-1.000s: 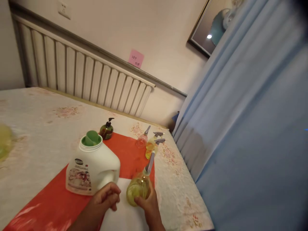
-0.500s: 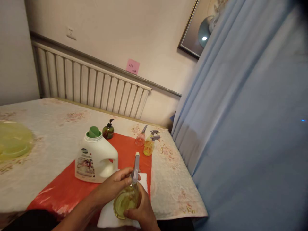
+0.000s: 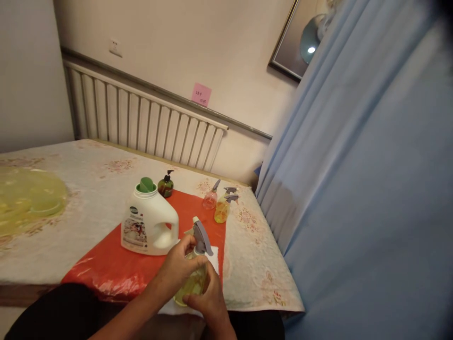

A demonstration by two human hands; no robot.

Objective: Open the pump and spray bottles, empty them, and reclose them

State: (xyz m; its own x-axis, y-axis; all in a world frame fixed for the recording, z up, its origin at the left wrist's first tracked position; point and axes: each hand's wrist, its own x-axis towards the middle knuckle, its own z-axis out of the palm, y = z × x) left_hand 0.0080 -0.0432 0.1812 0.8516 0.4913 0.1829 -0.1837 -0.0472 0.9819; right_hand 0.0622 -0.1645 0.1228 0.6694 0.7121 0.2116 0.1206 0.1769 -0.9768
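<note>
A clear spray bottle (image 3: 191, 284) with yellowish liquid and a grey trigger head (image 3: 202, 238) is between my two hands, slightly tilted. My left hand (image 3: 183, 259) is closed around its neck, just under the trigger head. Lower down, my right hand (image 3: 211, 293) grips the bottle's body from the right, its thumb across the front. Under the bottle lies a white cloth (image 3: 214, 257), mostly hidden by my hands. Left of my hands stands a white jug (image 3: 150, 226) with a handle, a printed label and a green cup in its mouth.
On the red sheet (image 3: 102, 269) and floral tablecloth (image 3: 258, 269) stand a pink spray bottle (image 3: 210, 200), yellow spray bottles (image 3: 222, 210) and a dark green pump bottle (image 3: 165, 186). A translucent yellow object (image 3: 31, 198) lies left. A blue curtain (image 3: 336, 189) hangs right.
The trigger head has turned, its grey lever now pointing down to the right. My left hand has shifted around the neck. The camera view has moved slightly left.
</note>
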